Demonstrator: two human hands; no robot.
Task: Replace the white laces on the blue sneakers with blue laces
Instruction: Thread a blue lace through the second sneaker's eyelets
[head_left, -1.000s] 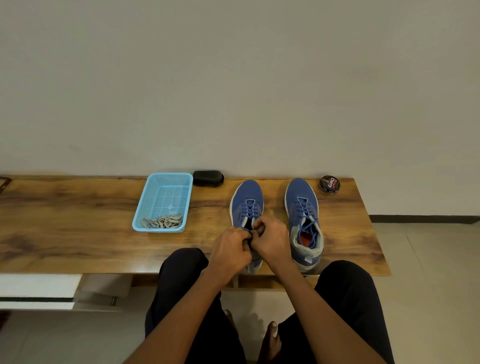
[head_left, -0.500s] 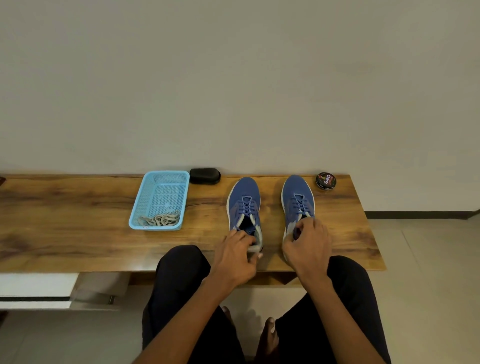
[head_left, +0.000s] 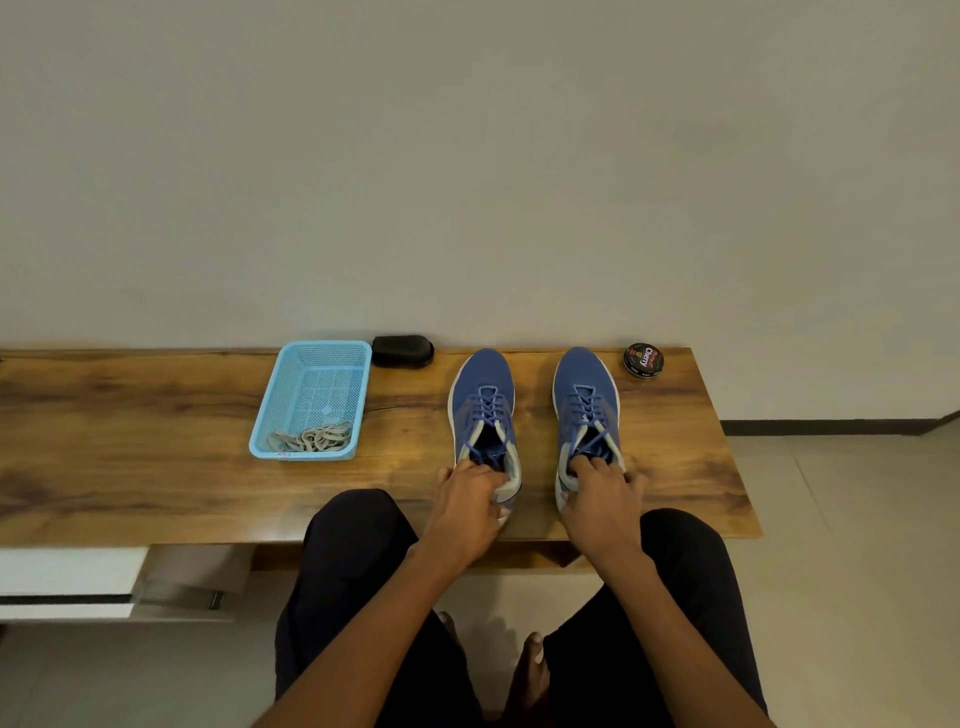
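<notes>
Fingers (head_left: 475, 470) grip each sneaker's (head_left: 485, 410) heel (blue-laced) — toes away.

A black brush (head_left: 403, 351) and a round polish tin (head_left: 643, 359) lie at the far edge of the counter (head_left: 130, 441).

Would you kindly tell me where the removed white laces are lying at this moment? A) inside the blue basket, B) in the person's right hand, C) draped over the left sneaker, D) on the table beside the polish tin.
A: the white laces lie bunched at the near end of the blue basket, well apart from the polish tin, both sneakers and both hands.
</notes>
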